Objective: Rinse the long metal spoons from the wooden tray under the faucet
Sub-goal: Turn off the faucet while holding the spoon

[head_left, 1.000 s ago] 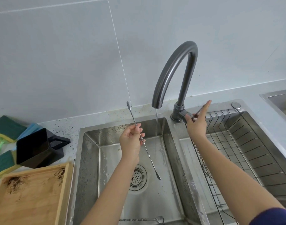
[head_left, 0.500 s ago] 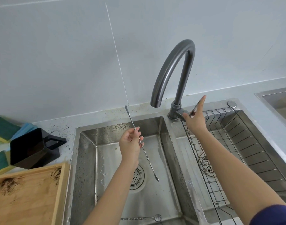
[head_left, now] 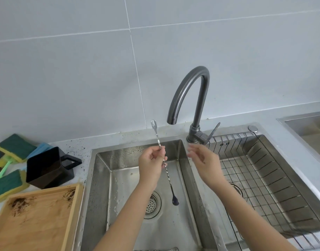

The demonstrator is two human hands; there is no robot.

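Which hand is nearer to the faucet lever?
Right. The right hand is just below and in front of the faucet lever; the left hand holds the long spoon farther left.

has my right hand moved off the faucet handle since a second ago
Yes. The right hand has left the faucet handle and dropped toward the left basin.

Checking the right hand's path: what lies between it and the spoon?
Nothing solid in the head view: only open air above the sink separates the right hand from the spoon.
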